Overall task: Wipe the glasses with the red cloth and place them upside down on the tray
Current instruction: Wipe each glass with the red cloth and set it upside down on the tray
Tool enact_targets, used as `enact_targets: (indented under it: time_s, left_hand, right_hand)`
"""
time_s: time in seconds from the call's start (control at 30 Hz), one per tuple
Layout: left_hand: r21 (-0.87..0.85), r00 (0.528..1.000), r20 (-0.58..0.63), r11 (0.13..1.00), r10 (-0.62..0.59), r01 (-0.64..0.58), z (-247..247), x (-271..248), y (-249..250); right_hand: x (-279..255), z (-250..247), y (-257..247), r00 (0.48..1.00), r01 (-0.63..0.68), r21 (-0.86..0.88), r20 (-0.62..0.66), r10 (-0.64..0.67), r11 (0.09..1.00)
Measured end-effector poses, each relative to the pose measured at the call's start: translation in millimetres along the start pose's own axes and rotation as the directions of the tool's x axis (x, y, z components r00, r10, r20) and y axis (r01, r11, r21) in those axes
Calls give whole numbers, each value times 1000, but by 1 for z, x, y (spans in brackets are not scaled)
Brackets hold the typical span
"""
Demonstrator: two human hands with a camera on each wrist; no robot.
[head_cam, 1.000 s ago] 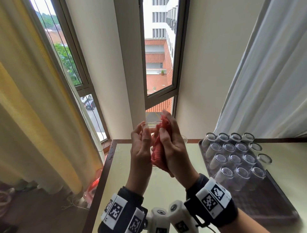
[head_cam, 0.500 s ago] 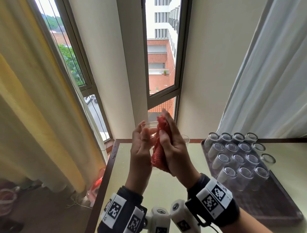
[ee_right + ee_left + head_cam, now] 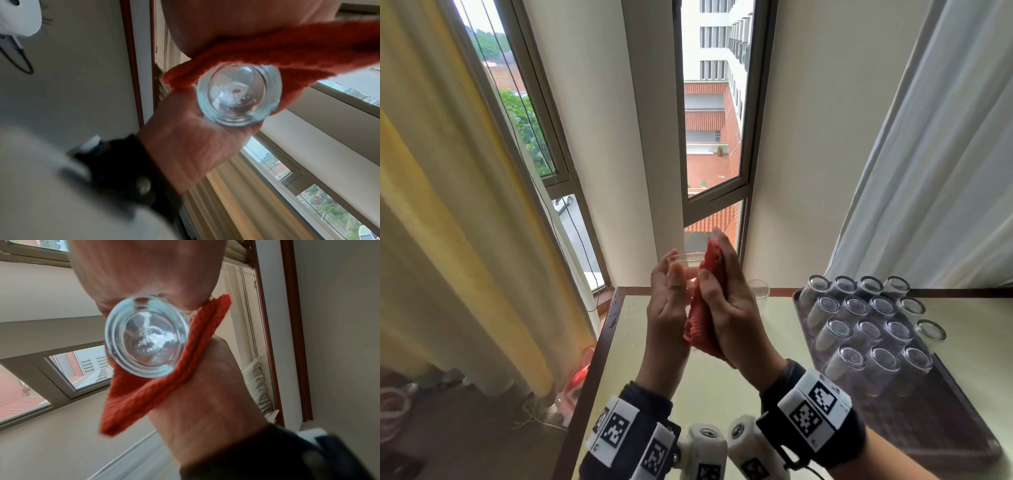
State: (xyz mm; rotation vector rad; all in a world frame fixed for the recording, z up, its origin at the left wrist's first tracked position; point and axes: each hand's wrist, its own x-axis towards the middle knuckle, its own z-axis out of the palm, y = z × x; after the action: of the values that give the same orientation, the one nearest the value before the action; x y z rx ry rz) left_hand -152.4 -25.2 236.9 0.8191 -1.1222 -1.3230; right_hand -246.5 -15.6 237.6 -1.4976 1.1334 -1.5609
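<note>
Near the middle of the head view, the left hand (image 3: 667,308) and the right hand (image 3: 732,315) were raised together above the counter (image 3: 722,387), with a clear glass (image 3: 686,262) between them. The left fingers (image 3: 675,274) were curled round the glass, its rim showing above them. The right hand pressed the folded red cloth (image 3: 700,308) against the glass, thumb and fingers gripping the cloth. In the left wrist view the thick glass base (image 3: 147,337) sat in front of the cloth. At the right of the frame, the dark tray (image 3: 941,404) carried rows of upside-down glasses (image 3: 866,329). One more glass (image 3: 758,291) stood upright on the counter behind the right hand
</note>
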Motion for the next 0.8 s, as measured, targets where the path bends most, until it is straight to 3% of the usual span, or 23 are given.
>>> enact_targets:
  time_s: [0.13,0.4,0.57,0.8]
  left_hand:
    - [37,1000,4,999,-19,18,5,3,3]
    - [130,998,-69,992,2,7,-13,11,-5]
    - [105,1000,8,994,-22,21,-8,9,-3]
    - [123,997,-78,992,15,-5,-10,26,-5]
  right_hand:
    - [12,0,1,998,-55,78,-32,57,995]
    - [2,9,15,1000,-7,-58,27,8,998]
    - [24,12,11,999,-35,11,-37,35,999]
    - [17,8,24,1000,-6,-31,7,7,1000]
